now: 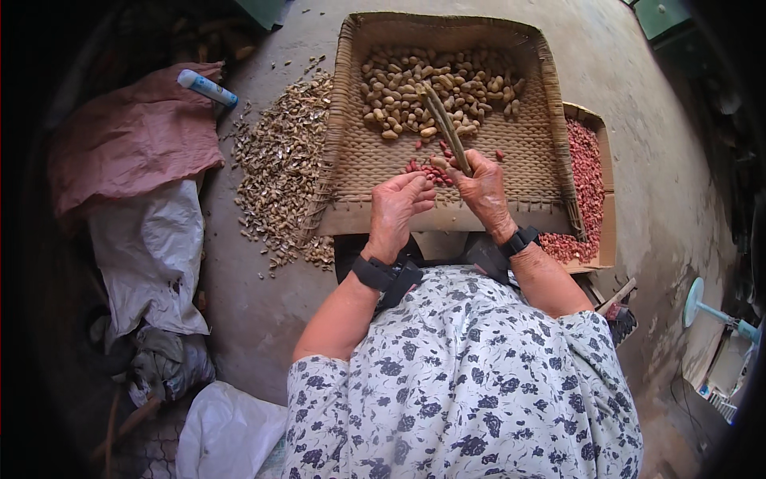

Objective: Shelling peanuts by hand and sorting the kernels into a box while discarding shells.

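Peanuts (pixel 431 84) sat beyond my stick (pixel 444 126), gripped in my right hand (pixel 481 185); left hand (pixel 396 209) half-curled beside it; kernels (pixel 432 172) could roll off the tray (pixel 523 152)

Over a woven tray (pixel 355 152) heaped with unshelled peanuts (pixel 435 92), the right hand (pixel 480 185) grips a wooden stick (pixel 445 128) while the left hand (pixel 396 209) cups red kernels (pixel 431 172), with a shell pile (pixel 281 164) and a box of kernels (pixel 589 172) alongside.
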Motion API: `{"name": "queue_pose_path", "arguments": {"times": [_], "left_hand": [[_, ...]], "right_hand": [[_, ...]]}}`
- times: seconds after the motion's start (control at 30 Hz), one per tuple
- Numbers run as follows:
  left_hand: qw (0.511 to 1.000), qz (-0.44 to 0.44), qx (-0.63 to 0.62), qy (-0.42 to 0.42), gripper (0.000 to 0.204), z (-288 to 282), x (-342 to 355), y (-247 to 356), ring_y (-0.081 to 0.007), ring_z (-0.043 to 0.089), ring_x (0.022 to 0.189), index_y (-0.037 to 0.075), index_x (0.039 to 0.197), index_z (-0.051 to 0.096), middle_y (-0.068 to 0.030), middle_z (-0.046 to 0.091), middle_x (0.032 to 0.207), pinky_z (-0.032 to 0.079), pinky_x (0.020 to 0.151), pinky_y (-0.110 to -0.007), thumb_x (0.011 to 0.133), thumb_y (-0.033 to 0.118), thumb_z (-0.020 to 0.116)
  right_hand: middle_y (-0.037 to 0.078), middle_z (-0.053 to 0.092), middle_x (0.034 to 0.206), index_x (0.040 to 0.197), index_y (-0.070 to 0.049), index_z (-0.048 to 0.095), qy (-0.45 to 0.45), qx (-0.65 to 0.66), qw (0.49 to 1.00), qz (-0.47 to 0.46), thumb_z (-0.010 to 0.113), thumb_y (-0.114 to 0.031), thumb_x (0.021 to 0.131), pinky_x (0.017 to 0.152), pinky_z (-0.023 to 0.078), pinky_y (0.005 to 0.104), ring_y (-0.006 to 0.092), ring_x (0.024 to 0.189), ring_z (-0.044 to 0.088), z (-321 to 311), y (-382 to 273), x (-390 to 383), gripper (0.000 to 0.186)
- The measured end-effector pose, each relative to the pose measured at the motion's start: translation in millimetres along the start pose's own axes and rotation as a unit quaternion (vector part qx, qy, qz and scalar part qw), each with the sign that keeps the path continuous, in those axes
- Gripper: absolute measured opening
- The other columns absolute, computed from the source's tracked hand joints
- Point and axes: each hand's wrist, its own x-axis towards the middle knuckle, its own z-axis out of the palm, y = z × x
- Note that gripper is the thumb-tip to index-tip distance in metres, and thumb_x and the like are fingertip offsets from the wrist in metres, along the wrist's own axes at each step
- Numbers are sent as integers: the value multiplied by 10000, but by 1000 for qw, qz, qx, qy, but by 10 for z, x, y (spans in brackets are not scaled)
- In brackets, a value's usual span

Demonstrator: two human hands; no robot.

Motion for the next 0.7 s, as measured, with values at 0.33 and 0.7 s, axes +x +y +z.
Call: {"name": "queue_pose_path", "arguments": {"times": [0.33, 0.7], "left_hand": [[995, 93, -45, -6, 187, 121, -84, 85, -130, 648, 762, -22, 1012, 639, -61, 665, 904, 555, 705, -258, 867, 95, 630], [987, 152, 40, 14, 136, 100, -213, 93, -104, 638, 764, -5, 971, 670, -51, 670, 879, 545, 687, -227, 857, 26, 603]], "right_hand": [[145, 556, 741, 868, 8, 593, -91, 76, 990, -78, 657, -95, 811, 616, 453, 337, 254, 679, 559, 45, -307, -55, 134], [159, 543, 792, 996, -19, 591, -150, -75, 973, -157, 606, -234, 860, 666, 430, 374, 302, 745, 535, -10, -397, -88, 255]]}}
